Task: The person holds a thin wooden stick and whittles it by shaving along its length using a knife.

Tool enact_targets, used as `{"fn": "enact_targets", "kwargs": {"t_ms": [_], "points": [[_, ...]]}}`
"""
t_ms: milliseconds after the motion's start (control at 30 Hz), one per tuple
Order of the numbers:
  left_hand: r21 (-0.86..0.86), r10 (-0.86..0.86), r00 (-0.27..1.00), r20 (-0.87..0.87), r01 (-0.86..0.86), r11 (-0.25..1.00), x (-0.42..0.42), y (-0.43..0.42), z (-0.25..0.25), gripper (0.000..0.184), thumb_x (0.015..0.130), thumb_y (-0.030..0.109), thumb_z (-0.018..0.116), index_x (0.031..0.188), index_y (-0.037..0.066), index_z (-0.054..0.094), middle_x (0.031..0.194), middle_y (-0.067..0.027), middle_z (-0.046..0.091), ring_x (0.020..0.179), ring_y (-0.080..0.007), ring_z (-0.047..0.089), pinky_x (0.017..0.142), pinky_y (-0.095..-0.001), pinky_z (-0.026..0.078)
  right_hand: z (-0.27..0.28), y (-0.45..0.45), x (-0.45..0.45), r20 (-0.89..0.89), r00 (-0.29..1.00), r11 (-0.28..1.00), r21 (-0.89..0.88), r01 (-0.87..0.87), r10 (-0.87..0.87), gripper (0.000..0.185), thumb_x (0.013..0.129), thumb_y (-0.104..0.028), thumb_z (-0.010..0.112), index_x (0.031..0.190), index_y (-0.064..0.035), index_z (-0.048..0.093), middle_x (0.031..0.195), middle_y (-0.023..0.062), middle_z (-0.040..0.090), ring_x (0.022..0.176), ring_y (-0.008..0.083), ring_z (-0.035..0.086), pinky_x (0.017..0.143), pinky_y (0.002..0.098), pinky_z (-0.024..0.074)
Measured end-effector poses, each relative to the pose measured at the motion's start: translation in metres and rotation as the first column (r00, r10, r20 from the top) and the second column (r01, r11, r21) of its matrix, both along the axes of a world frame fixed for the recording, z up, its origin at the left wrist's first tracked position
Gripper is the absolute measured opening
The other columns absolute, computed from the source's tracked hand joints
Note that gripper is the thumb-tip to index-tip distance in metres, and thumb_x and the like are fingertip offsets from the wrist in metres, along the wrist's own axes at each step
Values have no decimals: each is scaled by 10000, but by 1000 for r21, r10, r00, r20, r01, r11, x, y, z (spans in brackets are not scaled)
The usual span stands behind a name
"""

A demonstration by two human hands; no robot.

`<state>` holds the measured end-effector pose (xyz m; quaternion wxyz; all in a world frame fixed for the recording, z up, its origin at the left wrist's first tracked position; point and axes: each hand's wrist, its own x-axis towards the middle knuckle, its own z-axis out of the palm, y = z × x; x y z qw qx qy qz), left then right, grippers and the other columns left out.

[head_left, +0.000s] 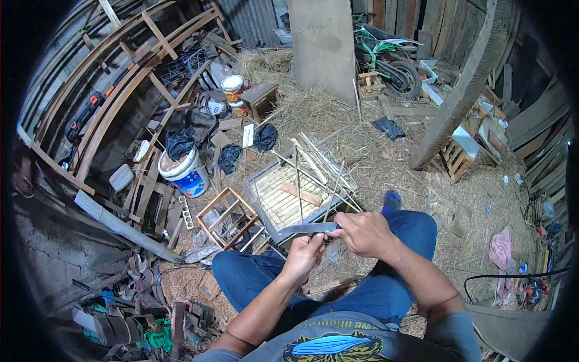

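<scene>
Over my lap, my right hand point(367, 234) is closed round the handle of a knife point(304, 228). Its broad grey blade points left, roughly level. Just below the blade, my left hand point(304, 257) is closed in a pinch close to my right fingers. What it pinches is too small or too hidden to make out. Beyond the knife lies a dark-framed rectangular panel point(256, 189) with pale slats. Several thin sticks point(310, 158) and a flat brown wood piece point(301, 194) rest on it.
Left of the panel stands a small wooden frame point(227, 218), with a white-and-blue bucket point(184, 174) behind it. A leaning wooden post point(461, 84) rises at right. Farther back are a board point(324, 51) and a green motorbike point(389, 57). Straw and shavings cover the ground.
</scene>
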<state>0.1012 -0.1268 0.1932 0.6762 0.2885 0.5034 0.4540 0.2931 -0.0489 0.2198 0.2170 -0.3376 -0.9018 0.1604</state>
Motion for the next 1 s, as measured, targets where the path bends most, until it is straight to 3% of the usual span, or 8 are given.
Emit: {"fn": "enact_targets", "kwargs": {"t_ms": [300,433,567,700,733,833,900,1000], "points": [[-61,3,999,38,0,998,0,9,-5,235,1101,311,470,963,133,539,597,87,345,447,-44,276,394,-239,220,-12,17,7,122,992,993,118,-2,-12,353,994,-434,571,947,-84,561,691,127,694,620,322,706,486,457,518],[-92,9,1000,13,-8,996,-12,4,-5,256,1104,341,453,960,140,518,592,88,324,446,-44,269,395,-235,217,-17,48,31,214,958,980,92,176,-192,360,1013,-460,530,963,-105,563,689,132,697,616,330,707,507,488,522],[-148,25,1000,0,-24,989,-9,6,-21,276,1106,373,439,962,148,511,600,85,330,443,-48,260,387,-242,206,-28,41,24,236,949,977,93,192,-209,370,1017,-454,521,954,-91,553,690,138,695,617,353,703,521,506,521],[-72,-3,992,-128,-6,997,-4,7,-22,287,1101,375,458,951,138,520,588,82,347,424,-50,273,380,-243,210,-30,24,6,268,959,995,32,90,-95,366,1017,-446,524,954,-86,551,705,138,695,636,361,707,529,494,535],[-71,-17,994,-111,10,997,-2,8,-23,277,1100,360,467,947,136,525,586,81,355,419,-50,277,379,-238,212,-32,21,2,182,981,995,82,54,-68,354,1013,-438,538,966,-87,553,707,130,697,625,354,706,520,484,537],[-3,-38,988,-151,38,999,-3,2,-20,284,1097,357,480,923,140,538,589,74,385,422,-51,273,380,-249,196,-29,39,8,250,952,984,43,172,-177,343,1008,-430,552,978,-88,556,714,131,700,609,357,699,517,494,533],[-39,-33,991,-131,28,999,-4,2,-25,289,1097,357,479,916,139,537,588,74,378,423,-50,268,381,-251,194,-35,47,17,163,982,994,71,88,-98,347,1011,-437,540,989,-91,559,727,143,704,617,368,698,525,501,533],[-85,-47,995,-86,39,996,-2,8,-24,286,1097,360,477,926,137,530,590,77,359,424,-48,265,381,-248,194,-40,55,21,250,964,994,78,71,-88,342,1009,-432,542,977,-92,561,744,145,710,648,370,703,535,507,532]]}}
